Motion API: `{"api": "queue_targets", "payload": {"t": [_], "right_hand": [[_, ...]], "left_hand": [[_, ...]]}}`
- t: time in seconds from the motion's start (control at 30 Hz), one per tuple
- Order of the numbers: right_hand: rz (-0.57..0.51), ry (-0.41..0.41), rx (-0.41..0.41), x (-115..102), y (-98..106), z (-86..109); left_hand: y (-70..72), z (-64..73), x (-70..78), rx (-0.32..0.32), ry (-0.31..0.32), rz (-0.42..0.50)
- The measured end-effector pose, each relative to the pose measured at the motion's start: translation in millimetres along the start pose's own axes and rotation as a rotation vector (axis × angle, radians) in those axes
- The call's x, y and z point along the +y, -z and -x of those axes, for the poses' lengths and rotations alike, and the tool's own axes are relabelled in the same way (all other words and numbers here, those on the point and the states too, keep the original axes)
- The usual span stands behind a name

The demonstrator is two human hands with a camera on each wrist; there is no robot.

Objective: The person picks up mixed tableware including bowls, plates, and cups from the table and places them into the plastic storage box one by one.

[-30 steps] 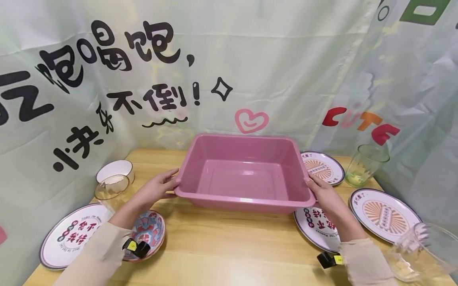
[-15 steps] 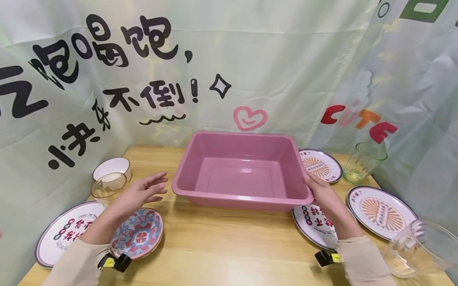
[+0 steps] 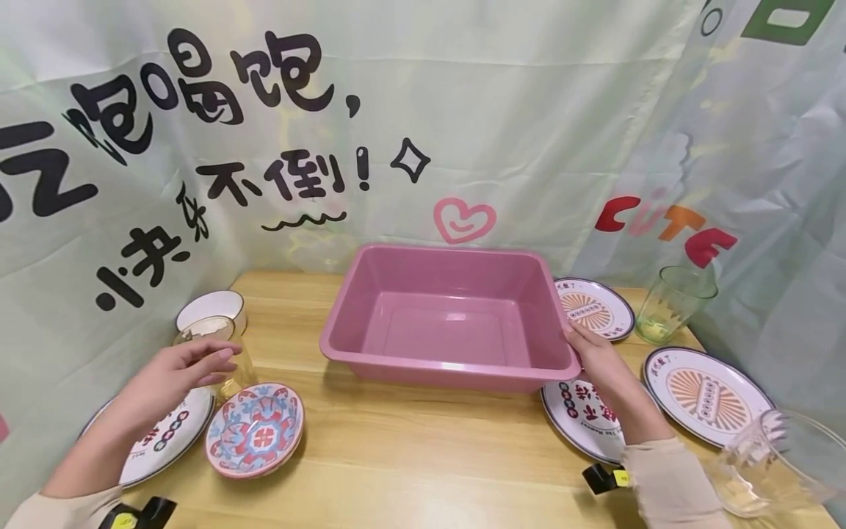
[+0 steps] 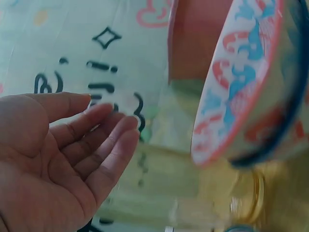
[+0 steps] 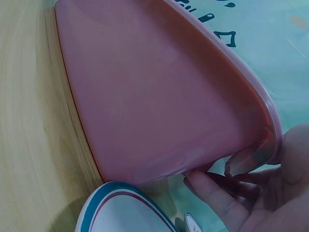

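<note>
A pink plastic tub point(image 3: 456, 330) stands on the wooden table in the head view. My right hand point(image 3: 598, 364) grips its right rim, with the thumb at the edge and fingers underneath in the right wrist view. My left hand point(image 3: 175, 378) is away from the tub, holding nothing, its fingers loosely bent in the left wrist view. It hovers in front of an amber glass point(image 3: 238, 367), partly hidden by the hand; I see no contact. Beside the glass sits a patterned bowl point(image 3: 258, 430). Below the hand lies a white plate point(image 3: 175, 433), partly covered by my forearm.
A white bowl point(image 3: 228, 301) stands behind the amber glass. Right of the tub are a far plate point(image 3: 598, 305), a plate with an orange design point(image 3: 707, 397) and one under my right wrist point(image 3: 571, 422). A green glass point(image 3: 670, 308) and a clear glass point(image 3: 747, 470) stand farther right.
My left hand has let go of the tub's left rim and moved left and toward me, over to the amber glass. The right hand keeps its hold, and the tub has stayed in place.
</note>
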State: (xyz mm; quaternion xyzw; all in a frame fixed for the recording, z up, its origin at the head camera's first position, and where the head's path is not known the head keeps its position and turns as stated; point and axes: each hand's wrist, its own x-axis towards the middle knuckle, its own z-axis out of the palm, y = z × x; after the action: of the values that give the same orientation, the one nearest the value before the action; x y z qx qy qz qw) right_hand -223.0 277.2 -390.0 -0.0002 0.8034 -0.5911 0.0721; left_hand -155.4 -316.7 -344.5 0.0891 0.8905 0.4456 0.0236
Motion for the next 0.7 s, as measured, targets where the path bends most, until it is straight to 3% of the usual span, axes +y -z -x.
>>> {"api": "queue_targets", "payload": {"t": [0.2, 0.33, 0.47, 0.7], "right_hand": [[-0.008, 0.004, -0.005, 0, -1, -0.3], [-0.009, 0.000, -0.003, 1, 0, 0.2], [0.006, 0.000, 0.005, 1, 0, 0.0], [-0.001, 0.005, 0.008, 1, 0, -1.3]], "left_hand": [[18.8, 14.7, -22.9, 0.054, -0.098, 0.049], [31.0, 19.6, -35.5, 0.112, -0.088, 0.075], [44.7, 19.8, -57.6, 0.134, -0.070, 0.210], [60.7, 13.7, -85.9, 0.096, -0.069, 0.497]]}}
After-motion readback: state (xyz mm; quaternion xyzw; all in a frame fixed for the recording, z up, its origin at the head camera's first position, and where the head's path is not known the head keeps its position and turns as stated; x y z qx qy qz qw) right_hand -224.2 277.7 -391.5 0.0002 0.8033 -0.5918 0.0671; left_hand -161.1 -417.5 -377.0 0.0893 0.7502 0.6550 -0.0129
